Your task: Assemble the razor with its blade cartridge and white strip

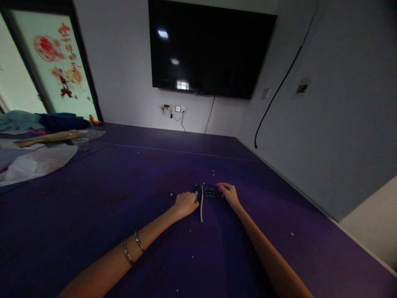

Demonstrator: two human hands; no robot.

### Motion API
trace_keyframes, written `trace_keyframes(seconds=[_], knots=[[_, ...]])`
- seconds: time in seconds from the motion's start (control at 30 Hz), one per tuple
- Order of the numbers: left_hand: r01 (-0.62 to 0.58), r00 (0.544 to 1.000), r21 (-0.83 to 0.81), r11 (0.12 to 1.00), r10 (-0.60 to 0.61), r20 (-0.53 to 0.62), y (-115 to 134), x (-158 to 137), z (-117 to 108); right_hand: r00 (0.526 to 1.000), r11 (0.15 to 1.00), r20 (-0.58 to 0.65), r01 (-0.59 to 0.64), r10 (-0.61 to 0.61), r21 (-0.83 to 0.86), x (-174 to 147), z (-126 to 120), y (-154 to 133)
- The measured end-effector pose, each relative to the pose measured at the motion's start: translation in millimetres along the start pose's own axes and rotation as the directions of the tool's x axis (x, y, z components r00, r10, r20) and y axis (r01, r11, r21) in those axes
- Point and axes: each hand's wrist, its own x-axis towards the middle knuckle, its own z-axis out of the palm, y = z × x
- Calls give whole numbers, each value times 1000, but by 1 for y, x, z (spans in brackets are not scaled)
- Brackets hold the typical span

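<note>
My left hand (186,203) is closed around a small hand tool (196,191) with a dark head and a shiny, pale edge; its exact kind is not clear. Just right of this hand, a short length of white cable (201,207) lies on the purple surface, pointing away from me. Beyond the cable sits a small dark, glossy packet or piece (210,191), flat on the surface. My right hand (228,194) is to the right of that piece, its fingers bent and the tips drawn together. Anything between those fingertips is too small to make out.
The wide purple surface (161,165) carries scattered white crumbs. White plastic sheeting (43,163), a clear cup (81,143) and blue cloth (63,121) lie at far left. A black cable (279,87) hangs down the right wall. A television (211,49) is mounted ahead.
</note>
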Motion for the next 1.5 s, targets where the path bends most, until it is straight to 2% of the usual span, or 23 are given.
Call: trace_keyframes(seconds=[0.13,0.23,0.37,0.47,0.57,0.7,0.77,0.9,1.03,1.13,1.23,1.33,1.5], knots=[[7,998,-14,1000,-7,-59,-1,1,-5,996,999,-89,-8,12,46,-1,5,-10],[19,993,-23,1000,-22,-119,2,0,-13,983,970,-100,-132,155,204,-8,22,-29],[-8,974,-28,1000,2,-224,10,-8,-25,944,834,104,-325,313,446,-24,46,-60],[-51,957,-6,999,47,-286,17,-16,-30,905,749,233,-425,355,509,-34,54,-76],[-83,952,17,996,85,-293,22,-22,-31,892,733,282,-450,352,510,-39,55,-81],[-125,948,2,992,120,-296,29,-29,-32,904,757,242,-428,353,494,-41,53,-80],[-147,941,-19,989,134,-312,31,-30,-33,914,808,193,-406,357,428,-39,47,-79],[-155,951,-35,987,139,-274,30,-29,-33,941,934,60,-337,332,121,-32,15,-70],[-95,985,-13,995,92,-149,25,-23,-27,951,948,-59,-308,304,-80,-21,-34,-53],[-66,990,10,998,67,-124,23,-18,-20,958,922,-140,-282,252,-264,-16,-68,-38],[-46,994,25,999,49,-100,25,-15,-14,966,870,-170,-250,195,-425,-15,-91,-26],[-21,996,33,999,24,-89,27,-13,-10,975,815,-163,-217,152,-538,-16,-102,-17],[-40,996,53,998,44,-80,28,-10,-4,981,732,-160,-189,110,-655,-18,-106,-8]])
